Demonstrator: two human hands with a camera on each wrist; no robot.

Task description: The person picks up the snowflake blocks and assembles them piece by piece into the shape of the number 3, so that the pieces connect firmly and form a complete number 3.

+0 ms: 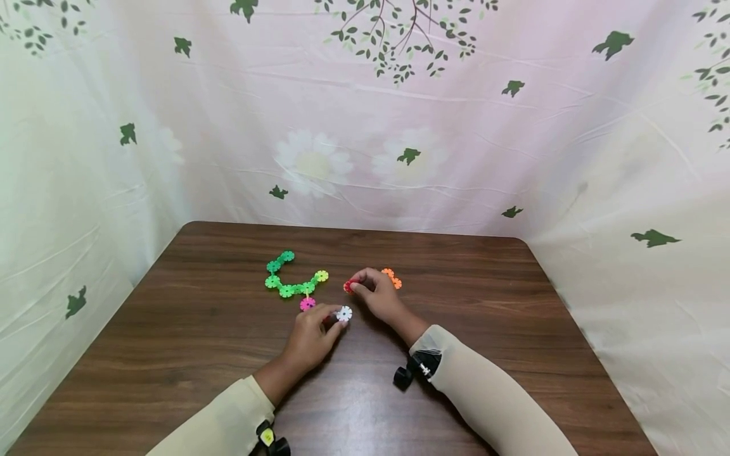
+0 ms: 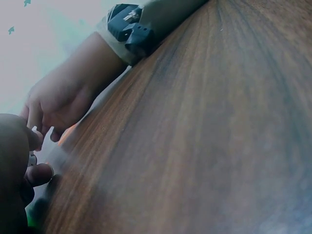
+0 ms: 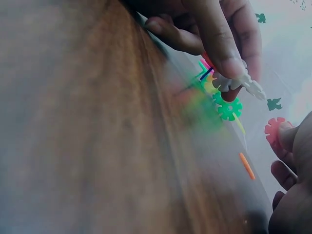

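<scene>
A dark brown, wood-grained table (image 1: 496, 304) with rounded far corners spreads under my hands. My left hand (image 1: 310, 339) and right hand (image 1: 381, 296) are near each other over it, each narrowed to a thumb-and-finger pinch. Beyond my left lies a curved chain of notched green plastic discs (image 1: 287, 291) with a yellow end; behind my right, two notched orange plastic discs (image 1: 397, 283). My right pinch has a flat, round, notched red plastic disc (image 1: 348, 287); my left, a stiff, flower-shaped white plastic piece (image 1: 345, 313).
</scene>
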